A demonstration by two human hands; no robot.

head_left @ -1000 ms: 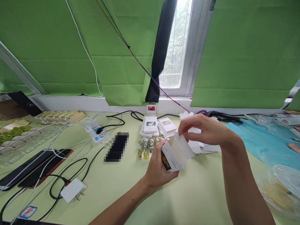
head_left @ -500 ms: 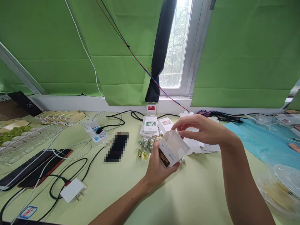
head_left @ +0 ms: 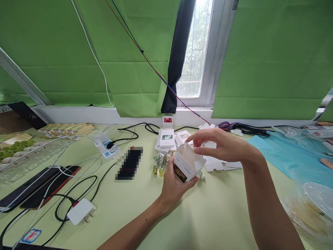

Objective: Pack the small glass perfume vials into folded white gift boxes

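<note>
Where the white carton tilts open: over the middle of the surface (head_left: 221,215), between its left and right edges, the carton (head_left: 187,166) rests in the left hand (head_left: 175,187).
Left hand: cupped around the carton from below, holding it.
Right hand: nearer the carton's mouth, the right hand (head_left: 215,143) arches over it, thumb and fingers at the upper flaps; whether they pinch or touch, the view cannot tell.
Carton's lie: down and to the left of the right hand, mouth upward, its long axis seeming to rise from the left palm.
Around it: wrapped vials (head_left: 161,161) just beyond; small caps (head_left: 203,178) to its right; printed boxes (head_left: 167,139) toward the far edge; flat white card (head_left: 223,165) behind the right hand.
Toward the right edge: a blue sheet (head_left: 281,156).
Hidden: carton's base and depths, plus the left palm.
Hard to make out: fine print; a pixelated dark object (head_left: 130,163).
</note>
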